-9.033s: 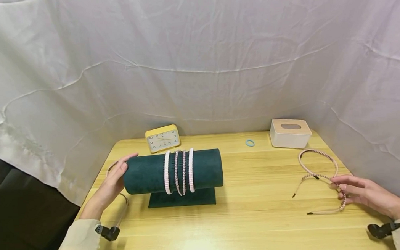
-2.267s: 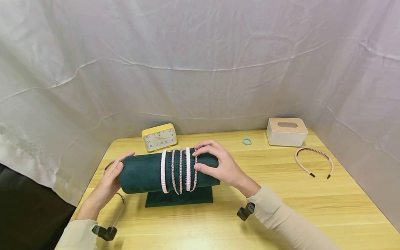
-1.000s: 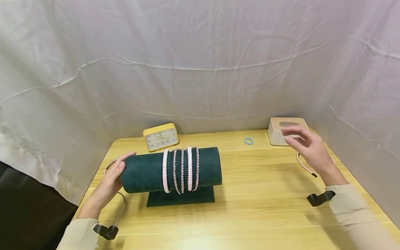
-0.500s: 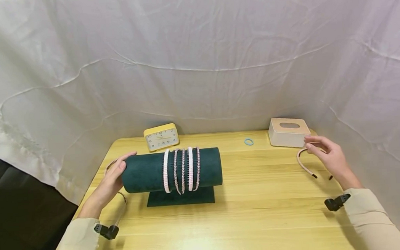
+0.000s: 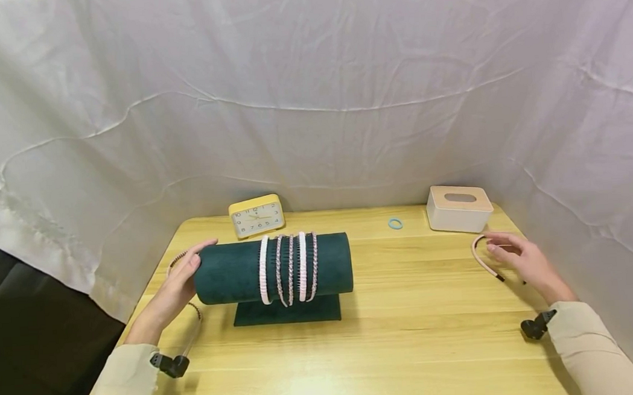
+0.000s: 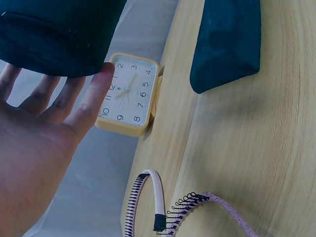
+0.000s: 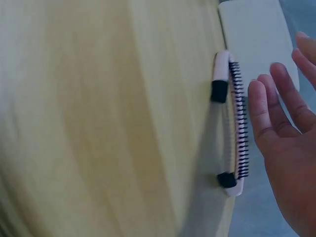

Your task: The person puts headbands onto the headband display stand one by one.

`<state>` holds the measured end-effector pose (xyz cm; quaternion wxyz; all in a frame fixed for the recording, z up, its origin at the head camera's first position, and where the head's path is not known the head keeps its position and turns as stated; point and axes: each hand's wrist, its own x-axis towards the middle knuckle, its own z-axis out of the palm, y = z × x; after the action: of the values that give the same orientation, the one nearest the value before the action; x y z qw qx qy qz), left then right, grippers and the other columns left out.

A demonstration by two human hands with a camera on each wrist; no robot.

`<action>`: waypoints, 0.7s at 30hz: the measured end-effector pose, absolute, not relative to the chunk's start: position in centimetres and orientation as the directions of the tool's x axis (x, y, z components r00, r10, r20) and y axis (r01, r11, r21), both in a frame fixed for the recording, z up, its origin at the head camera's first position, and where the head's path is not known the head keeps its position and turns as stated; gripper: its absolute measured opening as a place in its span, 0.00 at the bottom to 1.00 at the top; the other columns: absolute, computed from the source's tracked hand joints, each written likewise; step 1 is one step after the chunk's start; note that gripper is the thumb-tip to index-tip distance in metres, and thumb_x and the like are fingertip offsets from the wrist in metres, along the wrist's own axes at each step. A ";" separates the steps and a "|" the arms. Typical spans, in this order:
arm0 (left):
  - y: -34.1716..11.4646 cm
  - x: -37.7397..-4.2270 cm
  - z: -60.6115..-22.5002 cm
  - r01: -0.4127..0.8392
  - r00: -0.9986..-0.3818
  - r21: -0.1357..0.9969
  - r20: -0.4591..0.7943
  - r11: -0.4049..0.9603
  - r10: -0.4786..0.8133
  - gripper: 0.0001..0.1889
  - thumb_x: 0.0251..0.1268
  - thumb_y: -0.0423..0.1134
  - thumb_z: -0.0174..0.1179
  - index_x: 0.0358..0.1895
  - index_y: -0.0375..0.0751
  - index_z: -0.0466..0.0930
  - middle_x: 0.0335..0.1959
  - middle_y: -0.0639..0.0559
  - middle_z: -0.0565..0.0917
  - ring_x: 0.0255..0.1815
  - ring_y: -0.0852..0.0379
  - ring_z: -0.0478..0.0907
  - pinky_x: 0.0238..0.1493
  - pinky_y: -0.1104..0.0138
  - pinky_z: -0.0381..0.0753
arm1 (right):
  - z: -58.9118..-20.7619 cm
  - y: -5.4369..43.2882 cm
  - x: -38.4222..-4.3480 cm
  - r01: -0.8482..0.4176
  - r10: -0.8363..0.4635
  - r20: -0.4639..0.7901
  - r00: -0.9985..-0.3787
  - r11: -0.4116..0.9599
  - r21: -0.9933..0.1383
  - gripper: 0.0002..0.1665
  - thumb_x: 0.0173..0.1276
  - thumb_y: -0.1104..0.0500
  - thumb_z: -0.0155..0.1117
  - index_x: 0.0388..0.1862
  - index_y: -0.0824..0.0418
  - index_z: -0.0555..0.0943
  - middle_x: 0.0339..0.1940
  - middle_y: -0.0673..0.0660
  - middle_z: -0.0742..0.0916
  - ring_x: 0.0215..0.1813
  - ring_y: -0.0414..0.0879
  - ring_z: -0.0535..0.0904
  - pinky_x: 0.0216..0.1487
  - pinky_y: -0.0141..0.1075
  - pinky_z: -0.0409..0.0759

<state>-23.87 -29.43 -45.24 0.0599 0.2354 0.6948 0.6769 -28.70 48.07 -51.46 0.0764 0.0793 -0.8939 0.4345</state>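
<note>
A dark green velvet headband stand (image 5: 229, 275) with a horizontal roll stands left of the table's middle. Several pink and white headbands (image 5: 263, 270) are fitted around the roll side by side. My left hand (image 5: 167, 297) touches the roll's left end with extended fingertips, as the left wrist view also shows. At the far right, my right hand (image 5: 527, 266) hovers over a pink headband (image 5: 482, 261) and partly hides it. In the right wrist view this headband (image 7: 220, 69) has dark tips and a row of small teeth; the relaxed fingers (image 7: 259, 108) look apart from it.
More headbands (image 6: 158, 192) lie at the table's left edge, partly behind my left hand. Along the back are a yellow alarm clock (image 5: 258, 217), a blue ring (image 5: 395, 223) and a white tissue box (image 5: 459, 210) with a wooden top. A pale curtain encloses the table (image 5: 413, 348).
A headband from the right was set on the roll's right part by my right hand. That hand then released it, swung back right and lowered over the other headband. My left hand stayed put.
</note>
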 end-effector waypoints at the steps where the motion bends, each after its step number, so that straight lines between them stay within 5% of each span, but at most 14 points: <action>1: -29.4 -23.9 -45.2 0.246 -0.882 0.969 0.236 -0.027 0.408 0.28 0.94 0.45 0.34 0.87 0.39 0.56 0.71 0.63 0.78 0.68 0.65 0.79 0.64 0.68 0.82 | -51.8 48.2 -28.8 -0.208 -0.086 0.198 -0.976 0.611 -0.764 0.29 0.85 0.53 0.64 0.78 0.65 0.76 0.55 0.30 0.85 0.53 0.19 0.80 0.51 0.19 0.80; 13: -29.4 -23.8 -45.3 0.247 -0.884 0.969 0.232 -0.016 0.406 0.28 0.94 0.45 0.33 0.87 0.41 0.57 0.71 0.64 0.78 0.68 0.65 0.79 0.64 0.68 0.82 | -53.4 48.5 -29.6 -0.264 -0.217 0.169 -0.962 0.556 -0.789 0.24 0.84 0.63 0.64 0.74 0.71 0.78 0.56 0.31 0.87 0.51 0.24 0.84 0.47 0.23 0.83; 21: -29.4 -23.9 -45.3 0.248 -0.881 0.969 0.232 -0.015 0.411 0.28 0.94 0.45 0.33 0.87 0.41 0.57 0.72 0.64 0.78 0.68 0.65 0.79 0.64 0.68 0.82 | -52.7 47.4 -29.7 -0.197 -0.239 0.039 -0.970 0.686 -0.700 0.27 0.87 0.56 0.62 0.75 0.70 0.78 0.68 0.70 0.86 0.52 0.24 0.82 0.47 0.29 0.85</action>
<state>-23.91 -29.44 -45.27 0.0605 0.2358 0.6991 0.6723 -29.65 47.39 -52.74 -0.0277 0.1186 -0.9178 0.3779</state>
